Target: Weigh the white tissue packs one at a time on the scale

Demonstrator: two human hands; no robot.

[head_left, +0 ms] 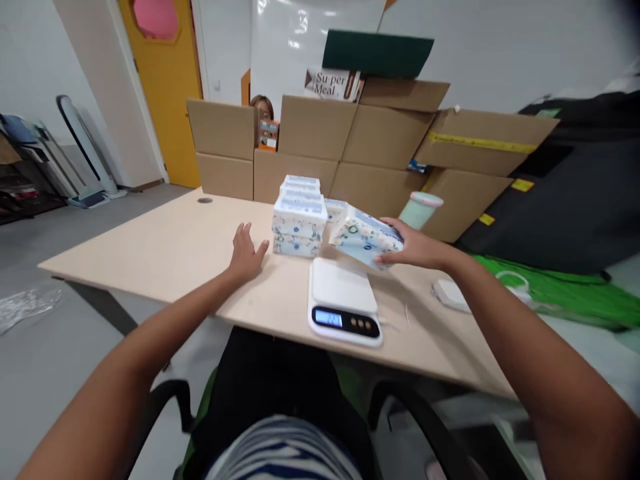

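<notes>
My right hand [415, 247] grips the right end of a floral tissue pack [367, 237], which is tilted above the table behind a white digital scale [344, 293]. The scale's plate has nothing on it and its display is lit. Left of the held pack, several similar tissue packs [299, 227] stand stacked in rows, and another pack [335, 209] lies behind it. My left hand [247, 255] is just left of the stack, fingers apart, holding nothing.
Cardboard boxes [310, 133] line the table's [165, 247] back edge. A pale green cylinder [420, 210] stands behind my right hand. A white object [450, 295] and a thin cable lie at the right. A person's head [263, 107] shows behind the boxes.
</notes>
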